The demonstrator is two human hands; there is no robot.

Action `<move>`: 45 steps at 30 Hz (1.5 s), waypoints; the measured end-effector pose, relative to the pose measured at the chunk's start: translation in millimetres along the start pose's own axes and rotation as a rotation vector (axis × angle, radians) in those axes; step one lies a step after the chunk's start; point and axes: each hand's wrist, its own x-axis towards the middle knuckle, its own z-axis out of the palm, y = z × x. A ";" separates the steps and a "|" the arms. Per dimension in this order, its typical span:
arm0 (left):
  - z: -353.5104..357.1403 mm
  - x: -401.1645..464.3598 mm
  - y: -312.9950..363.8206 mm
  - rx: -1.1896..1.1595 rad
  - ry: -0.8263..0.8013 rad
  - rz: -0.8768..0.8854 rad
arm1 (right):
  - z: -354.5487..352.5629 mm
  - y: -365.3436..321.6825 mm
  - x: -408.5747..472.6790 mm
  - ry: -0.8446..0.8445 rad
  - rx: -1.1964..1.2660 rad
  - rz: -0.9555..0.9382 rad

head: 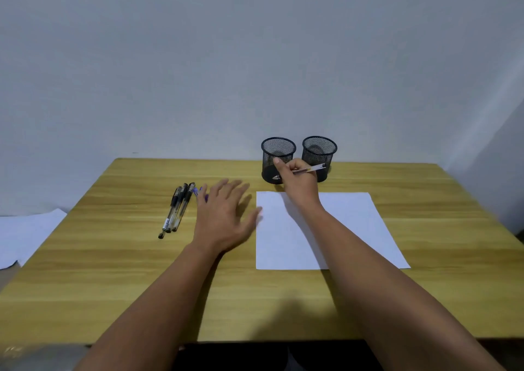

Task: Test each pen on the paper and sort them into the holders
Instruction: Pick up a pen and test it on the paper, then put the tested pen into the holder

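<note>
Step in hand, as I read it: the sorting half for one pen. The right hand (295, 176) is pinched around a clear-barrelled pen (310, 168), held up off the paper (320, 230) and just in front of the two mesh holders, so the pen looks bound for a holder rather than mid-scribble; whether it wrote can't be told, since the sheet looks near blank w/ only a faint mark at its 11 o'clock corner. The pen lies roughly level, its far end pointing to 3 o'clock across the right holder (319, 155), while the hand itself overlaps the left holder (278, 156). The left hand (224, 217) is released, fingers spread flat, hovering low or resting on the desk (113, 271) just beside the sheet's 9 o'clock edge, nothing grasped, fingertips near the waiting pens. Next move, I'd judge: tip the pen upright and let it drop into the proper holder w/o knocking the light mesh over, then the left hand fetches another. Count: 2 holders, both seemingly empty; 1 sheet of paper; 1 pen in hand; 3 black pens (177, 209) bunched at 9 o'clock, plus a purple pen (198, 192) mostly hidden by the left hand. Some loose white sheets (25, 234) sit off the desk's left edge.
</note>
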 end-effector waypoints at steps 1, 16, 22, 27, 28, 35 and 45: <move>-2.6 3.5 -4.0 -0.017 0.046 -0.057 | -4.2 -3.6 -2.3 0.009 0.022 -0.003; -14.3 33.6 -9.0 0.278 -0.270 -0.203 | -56.9 -16.6 -18.7 -0.062 0.073 0.150; -26.4 31.2 7.7 -0.083 -0.201 -0.132 | -72.7 -20.7 -27.7 -0.236 0.001 0.153; -44.8 28.4 32.2 -0.333 -0.237 -0.134 | -84.4 -36.7 -44.2 -0.327 -0.087 0.125; -48.5 27.7 36.2 -0.357 -0.227 -0.129 | -87.2 -40.2 -47.3 -0.325 -0.088 0.118; -72.4 20.1 54.2 -0.413 -0.182 -0.122 | -102.1 -64.2 -64.5 -0.259 -0.069 0.089; -105.4 21.9 100.2 -0.925 -0.173 -0.267 | -120.2 -85.8 -84.2 -0.354 -0.035 0.126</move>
